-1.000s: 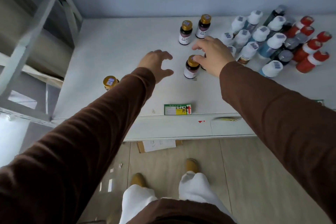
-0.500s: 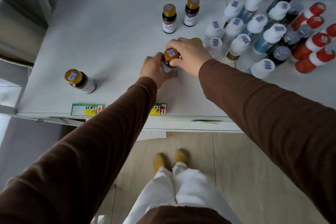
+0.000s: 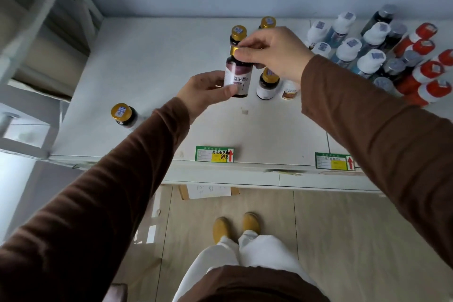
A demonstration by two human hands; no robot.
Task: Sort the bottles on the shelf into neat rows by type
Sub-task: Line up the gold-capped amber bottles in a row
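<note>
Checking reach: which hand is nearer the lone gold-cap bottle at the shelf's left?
Left. The left hand is up and right of the lone gold-cap bottle; the right hand is farther right. Both hold the lifted bottle.

gold-capped bottle (image 3: 237,75) lifted off shelf (image 3: 171,61), now held by both hands

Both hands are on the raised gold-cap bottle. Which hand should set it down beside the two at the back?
Right, probably. The right hand pinches the held bottle at its cap and already hangs just in front of the two back bottles. The left hand grips the body lower, nearer the shelf front.
</note>
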